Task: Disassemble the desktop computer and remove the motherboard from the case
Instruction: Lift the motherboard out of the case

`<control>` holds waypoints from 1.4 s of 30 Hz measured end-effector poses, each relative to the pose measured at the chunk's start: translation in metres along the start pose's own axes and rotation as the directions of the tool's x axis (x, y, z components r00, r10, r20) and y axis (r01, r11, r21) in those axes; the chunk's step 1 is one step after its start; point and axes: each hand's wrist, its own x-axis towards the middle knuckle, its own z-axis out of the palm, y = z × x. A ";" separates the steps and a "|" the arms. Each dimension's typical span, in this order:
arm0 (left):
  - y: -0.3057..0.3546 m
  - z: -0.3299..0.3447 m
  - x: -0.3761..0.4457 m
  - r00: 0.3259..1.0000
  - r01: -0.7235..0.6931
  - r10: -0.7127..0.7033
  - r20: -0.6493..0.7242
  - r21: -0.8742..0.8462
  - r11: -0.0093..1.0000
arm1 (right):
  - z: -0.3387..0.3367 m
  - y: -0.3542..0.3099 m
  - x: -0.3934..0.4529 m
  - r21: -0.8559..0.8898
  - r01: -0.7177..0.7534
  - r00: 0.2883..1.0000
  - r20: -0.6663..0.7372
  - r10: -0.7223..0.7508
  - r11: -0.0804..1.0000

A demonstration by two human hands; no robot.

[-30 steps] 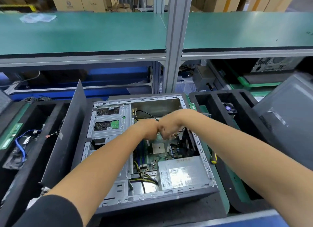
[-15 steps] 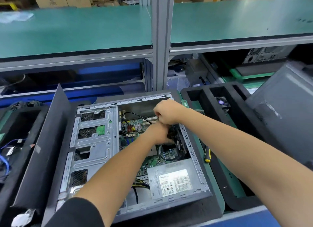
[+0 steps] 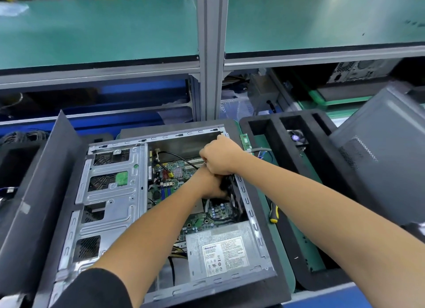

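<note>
Motherboard [image 3: 177, 179] lies flat in the open case [image 3: 253, 218], beyond the power supply [image 3: 223, 250]; I judge it thin, stiff and fragile, best lifted by its bare edges once freed. Both my forearms reach forward over the case. My left hand [image 3: 210, 183] curls round the black rear fan [image 3: 233, 192] at the case's right wall. My right hand [image 3: 219, 156], just above and touching it, is clenched; what it holds I cannot tell.
</note>
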 end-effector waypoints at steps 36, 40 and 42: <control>-0.021 -0.025 -0.043 0.999 0.043 -0.042 0.016 -0.089 0.995 | 0.003 0.002 0.002 0.198 -0.034 0.987 -0.148 0.064 0.980; -0.013 -0.015 -0.042 0.938 0.216 -0.136 0.320 -0.229 0.949 | 0.004 0.002 -0.001 0.224 -0.054 0.989 -0.120 0.082 0.973; -0.009 -0.011 -0.041 0.920 0.252 -0.142 0.365 -0.276 0.928 | 0.004 0.003 -0.002 0.223 -0.054 0.990 -0.118 0.082 0.973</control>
